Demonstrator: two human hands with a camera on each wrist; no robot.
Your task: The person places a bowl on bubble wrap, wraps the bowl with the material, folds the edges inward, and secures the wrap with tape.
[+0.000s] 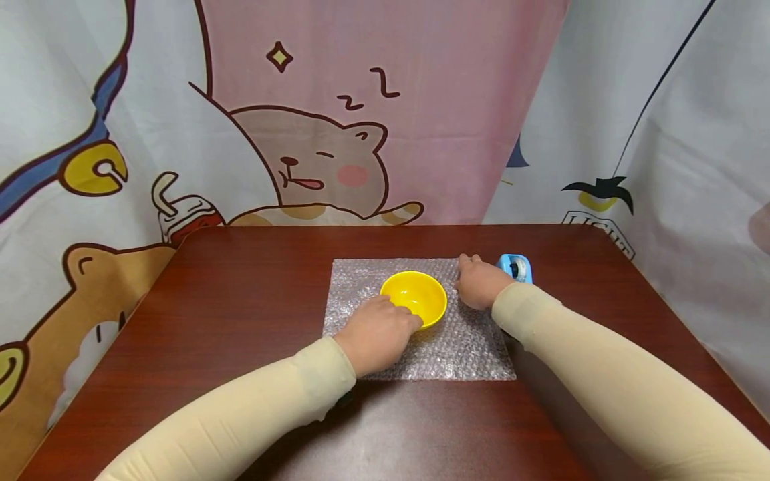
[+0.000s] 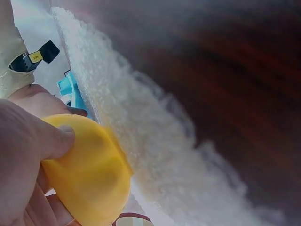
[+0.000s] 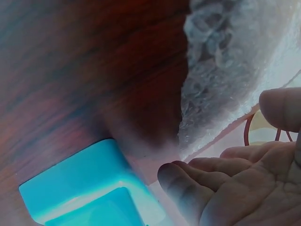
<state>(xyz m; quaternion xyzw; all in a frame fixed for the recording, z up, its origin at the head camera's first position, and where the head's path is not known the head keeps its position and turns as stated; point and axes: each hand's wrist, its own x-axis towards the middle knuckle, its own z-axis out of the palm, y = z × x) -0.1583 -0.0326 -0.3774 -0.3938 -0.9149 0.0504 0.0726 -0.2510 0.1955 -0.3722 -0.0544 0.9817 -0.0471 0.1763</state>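
Head view. Flat on the red-brown tabletop (image 1: 265, 287): bubble wrap (image 1: 457, 354), one squarish sheet. Over the wrap, a little toward 12 o'clock from its middle: yellow bowl (image 1: 420, 294), mouth upward. At the bowl's 7 to 8 o'clock: left grip (image 1: 379, 334), pinching the near rim. At the bowl's 3 o'clock, apart from it: right grip (image 1: 479, 284), at the wrap's 1 to 2 o'clock corner. Just beside, at that grip's 2 o'clock: blue tape dispenser (image 1: 515, 265). Cream sleeves (image 1: 240, 414), reaching in from 7 and 4 o'clock. Behind, toward 12 o'clock: curtain (image 1: 457, 80) with cartoon print.

Left wrist view. At 7 to 8 o'clock: bowl between thumb and fingers, thumb pressed against the outer wall — pinch confirmed. Wrap as a pale diagonal band from 11 to 5 o'clock, tabletop blurred at 2. At 9 to 10 o'clock: dispenser, other grip, and black wrist device (image 2: 42, 52).

Right wrist view. At 4 o'clock: right grip, thumb spread well away from loosely extended fingers. Wrap at 2 o'clock, dispenser at 7. Fingertip contact with wrap — cannot tell.
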